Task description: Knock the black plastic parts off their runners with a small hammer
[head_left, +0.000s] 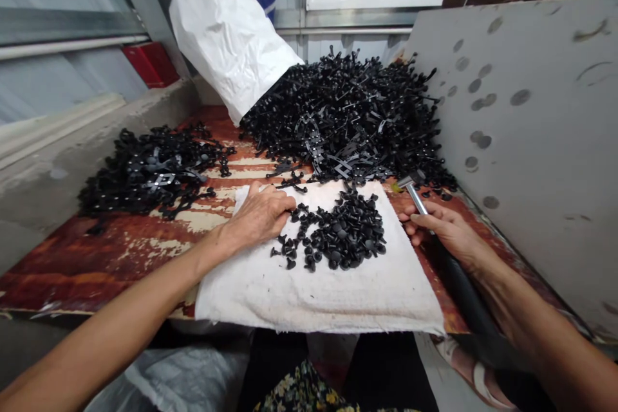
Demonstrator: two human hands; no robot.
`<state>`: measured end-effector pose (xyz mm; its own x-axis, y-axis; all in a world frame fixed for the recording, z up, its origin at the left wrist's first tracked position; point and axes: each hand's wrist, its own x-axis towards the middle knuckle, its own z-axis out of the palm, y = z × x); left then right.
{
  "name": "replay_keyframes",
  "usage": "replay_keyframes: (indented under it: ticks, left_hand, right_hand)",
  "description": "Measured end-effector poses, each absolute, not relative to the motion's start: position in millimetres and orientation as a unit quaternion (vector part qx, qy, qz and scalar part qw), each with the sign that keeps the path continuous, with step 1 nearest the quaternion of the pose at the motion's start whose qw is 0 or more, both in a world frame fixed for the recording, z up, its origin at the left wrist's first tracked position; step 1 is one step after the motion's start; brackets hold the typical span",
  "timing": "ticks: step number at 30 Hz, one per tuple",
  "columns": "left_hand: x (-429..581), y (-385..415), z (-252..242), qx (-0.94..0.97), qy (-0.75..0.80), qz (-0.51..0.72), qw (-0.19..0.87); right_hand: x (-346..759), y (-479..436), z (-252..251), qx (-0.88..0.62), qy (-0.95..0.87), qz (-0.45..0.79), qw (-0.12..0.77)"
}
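The left hand (258, 215) lies palm-down on a folded white cotton cloth (313, 296), fingers loosely spread and slightly curved, holding nothing, with its fingertips just beside a small mound of black plastic rivet-like pieces (335, 232) heaped in the middle of the cloth. The right hand (444, 228) is closed around a small hammer (420, 199), its fingers curled about the steel shaft where it meets the long black rubber grip, which runs back along the forearm. The hammer's head stands up at the edge of the cloth, close to the foot of a large heap of black moulded plastic sprues (347, 116) that fills the back of the worktop (96, 264). The worktop is rust-red, with paint peeling in pale patches. A smaller heap of black sprues (149, 170) lies to the left, apart from the large one, and a few loose pieces sit between the heap and the cloth. A white woven sack (222, 26) hangs down behind, its mouth resting against the large heap. A scuffed grey board (531, 109) leans along the right side, and a concrete ledge (62, 141) runs along the left. A floral garment (304, 393) shows at the bottom edge of the view.
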<state>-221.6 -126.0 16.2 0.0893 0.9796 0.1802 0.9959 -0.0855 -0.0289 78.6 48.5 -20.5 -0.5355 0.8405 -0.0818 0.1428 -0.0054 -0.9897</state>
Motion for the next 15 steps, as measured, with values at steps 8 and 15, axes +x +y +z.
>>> replay_keyframes:
  ticks: [8,15]
  left_hand:
    - [-237,-116,20,-0.737,-0.658,-0.013,0.154]
    - [-238,-129,17,-0.733,-0.668,-0.099,0.081]
  right_hand:
    - [78,50,-21,-0.376,-0.626,0.618,0.29]
    - [79,51,-24,-0.373,-0.639,0.605,0.295]
